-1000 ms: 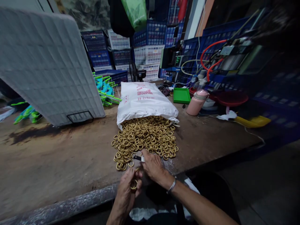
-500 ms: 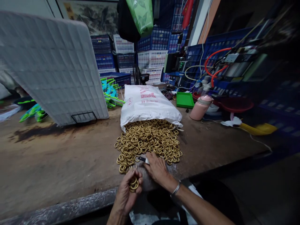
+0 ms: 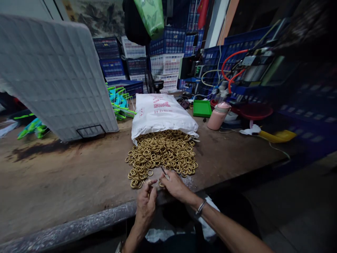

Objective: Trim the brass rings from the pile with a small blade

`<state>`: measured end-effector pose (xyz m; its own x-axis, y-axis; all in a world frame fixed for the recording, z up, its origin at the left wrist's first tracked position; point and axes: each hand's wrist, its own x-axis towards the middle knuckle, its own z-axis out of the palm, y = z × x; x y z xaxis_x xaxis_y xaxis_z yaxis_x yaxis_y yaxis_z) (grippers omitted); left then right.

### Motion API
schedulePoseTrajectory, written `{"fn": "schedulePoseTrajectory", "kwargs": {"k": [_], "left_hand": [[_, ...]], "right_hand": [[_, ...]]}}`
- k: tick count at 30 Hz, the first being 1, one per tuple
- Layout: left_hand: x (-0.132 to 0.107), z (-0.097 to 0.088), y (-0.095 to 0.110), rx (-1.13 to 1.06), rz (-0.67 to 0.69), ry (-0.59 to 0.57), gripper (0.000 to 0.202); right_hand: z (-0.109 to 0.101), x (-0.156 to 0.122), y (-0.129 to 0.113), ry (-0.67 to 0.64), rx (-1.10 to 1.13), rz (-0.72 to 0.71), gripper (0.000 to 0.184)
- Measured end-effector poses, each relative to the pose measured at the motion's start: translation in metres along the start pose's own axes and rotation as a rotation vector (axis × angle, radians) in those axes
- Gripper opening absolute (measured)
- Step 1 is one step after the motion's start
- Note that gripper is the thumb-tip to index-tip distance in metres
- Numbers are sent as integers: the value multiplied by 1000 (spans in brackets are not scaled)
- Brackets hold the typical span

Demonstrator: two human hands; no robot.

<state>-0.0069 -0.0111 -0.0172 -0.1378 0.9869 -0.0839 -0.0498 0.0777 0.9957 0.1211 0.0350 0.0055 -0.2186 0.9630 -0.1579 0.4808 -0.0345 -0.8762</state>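
Note:
A pile of brass-coloured rings (image 3: 163,151) spills from the mouth of a white printed sack (image 3: 163,112) onto the table. My right hand (image 3: 176,186) lies at the near edge of the pile, its fingers closed on a small knife (image 3: 165,173) with a dark tip and pale handle. One loose ring (image 3: 161,183) shows by those fingertips. Just left of it, my left hand (image 3: 146,202) is curled with the index finger pointing towards the right hand. Its palm is turned from view, so whatever it holds is hidden.
A large quilted white panel (image 3: 60,77) stands at left, with green and blue plastic pieces (image 3: 119,102) behind it. At right are a pink bottle (image 3: 218,116), a green tray (image 3: 202,108) and a red dish (image 3: 255,111). Stacked crates (image 3: 168,65) line the back.
My left hand has turned over; the rings visible in its palm before are out of sight. The knife in my right hand has swung to point more upward. The whole view has shifted slightly.

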Motion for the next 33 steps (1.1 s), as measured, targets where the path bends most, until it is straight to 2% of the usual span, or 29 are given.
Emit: {"fn": "schedulePoseTrajectory", "kwargs": {"k": [3, 6, 8, 10, 12, 16, 18, 22, 24, 28, 30, 33], "left_hand": [[-3, 4, -1, 81, 187, -51, 23], [-5, 7, 2, 101, 245, -73, 18], [-5, 9, 6, 137, 266, -67, 13], [-5, 10, 11, 175, 260, -63, 9], [-3, 11, 14, 216, 247, -47, 7], [2, 14, 16, 271, 237, -38, 7], [4, 17, 16, 263, 210, -56, 9], [9, 23, 16, 213, 157, -76, 16], [11, 25, 16, 129, 56, -116, 21], [14, 26, 18, -19, -268, -224, 33], [15, 26, 19, -80, -326, -275, 35], [15, 26, 21, -163, -340, -307, 33]], "right_hand": [[-2, -9, -6, -124, 342, 148, 8], [-2, -15, -8, -225, 533, 288, 7], [-2, -16, -7, -283, 603, 322, 11], [-3, -16, -4, -281, 575, 307, 11], [-6, -14, -1, -203, 447, 246, 16], [-15, -12, 4, -74, 170, 17, 27], [-17, -11, 5, -57, 104, -53, 28], [-18, -6, 7, -28, 88, -63, 27], [-19, -4, 9, -16, 96, -73, 27], [-21, 1, 11, -13, 108, -55, 25], [-23, 3, 11, -36, 131, -53, 25], [-25, 5, 14, -61, 168, -54, 29]]}}
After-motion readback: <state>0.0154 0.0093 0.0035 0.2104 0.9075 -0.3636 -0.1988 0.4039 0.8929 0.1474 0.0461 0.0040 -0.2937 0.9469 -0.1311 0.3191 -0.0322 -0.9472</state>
